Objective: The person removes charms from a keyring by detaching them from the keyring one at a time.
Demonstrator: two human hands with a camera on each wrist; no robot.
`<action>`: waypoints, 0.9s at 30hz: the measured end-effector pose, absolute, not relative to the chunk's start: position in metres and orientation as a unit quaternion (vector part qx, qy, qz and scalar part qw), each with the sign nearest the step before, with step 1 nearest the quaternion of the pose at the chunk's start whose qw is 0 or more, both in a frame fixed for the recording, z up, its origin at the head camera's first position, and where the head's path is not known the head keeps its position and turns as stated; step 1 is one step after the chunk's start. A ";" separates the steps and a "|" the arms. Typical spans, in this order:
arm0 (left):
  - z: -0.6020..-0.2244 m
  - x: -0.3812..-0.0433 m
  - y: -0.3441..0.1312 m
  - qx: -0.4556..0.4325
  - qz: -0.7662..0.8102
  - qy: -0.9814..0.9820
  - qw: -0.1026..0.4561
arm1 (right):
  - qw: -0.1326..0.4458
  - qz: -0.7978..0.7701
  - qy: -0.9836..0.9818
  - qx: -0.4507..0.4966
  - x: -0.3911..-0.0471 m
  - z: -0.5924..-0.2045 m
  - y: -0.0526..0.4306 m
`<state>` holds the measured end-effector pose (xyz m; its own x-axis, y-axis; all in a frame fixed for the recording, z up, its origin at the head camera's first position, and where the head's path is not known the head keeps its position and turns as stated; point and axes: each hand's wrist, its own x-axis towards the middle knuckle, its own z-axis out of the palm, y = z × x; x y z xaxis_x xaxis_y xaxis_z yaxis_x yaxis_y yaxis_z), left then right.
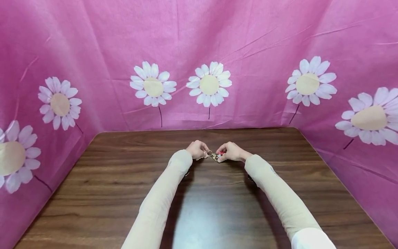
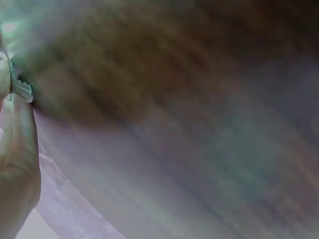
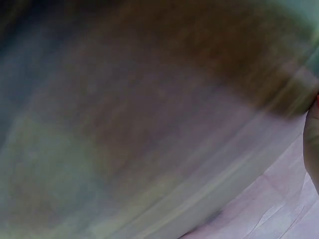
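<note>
Over the far middle of the table, my left hand (image 1: 198, 149) pinches a thin metal key ring (image 1: 209, 153). A silver toothed key (image 2: 22, 89) sticks out by its fingers at the left edge of the left wrist view. Just to the right, my right hand (image 1: 232, 151) pinches a keychain with a gold-coloured clasp (image 1: 215, 157) and a small red part (image 1: 221, 153). Ring and clasp meet between the two hands. The fingertips cover part of both. In the right wrist view only a sliver of the right hand (image 3: 311, 142) shows at the edge.
Both hands are above a dark wood-grain table (image 1: 124, 180) with rounded far corners. A pink cloth (image 1: 248, 31) printed with white daisies hangs behind the table and along both sides. Both wrist views are mostly blurred tabletop.
</note>
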<state>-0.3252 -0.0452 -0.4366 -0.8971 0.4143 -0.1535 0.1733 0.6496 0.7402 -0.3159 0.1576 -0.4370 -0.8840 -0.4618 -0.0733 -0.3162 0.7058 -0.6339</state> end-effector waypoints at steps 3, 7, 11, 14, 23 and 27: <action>-0.438 -0.325 -0.049 0.161 0.385 0.896 0.153 | 0.117 -0.324 0.914 -0.214 -0.313 -0.436 0.158; -0.434 -0.323 -0.050 0.152 0.366 0.907 0.139 | 0.084 -0.259 0.931 -0.244 -0.311 -0.435 0.155; -0.430 -0.320 -0.049 0.141 0.355 0.916 0.125 | 0.053 -0.215 0.939 -0.264 -0.310 -0.432 0.151; -0.430 -0.320 -0.051 0.139 0.356 0.917 0.117 | 0.042 -0.233 0.933 -0.271 -0.311 -0.433 0.149; -0.422 -0.320 -0.052 0.126 0.478 0.859 0.132 | 0.039 -0.352 0.903 -0.245 -0.313 -0.424 0.156; -0.413 -0.320 -0.048 0.123 0.544 0.824 0.103 | 0.029 -0.420 0.878 -0.228 -0.313 -0.418 0.159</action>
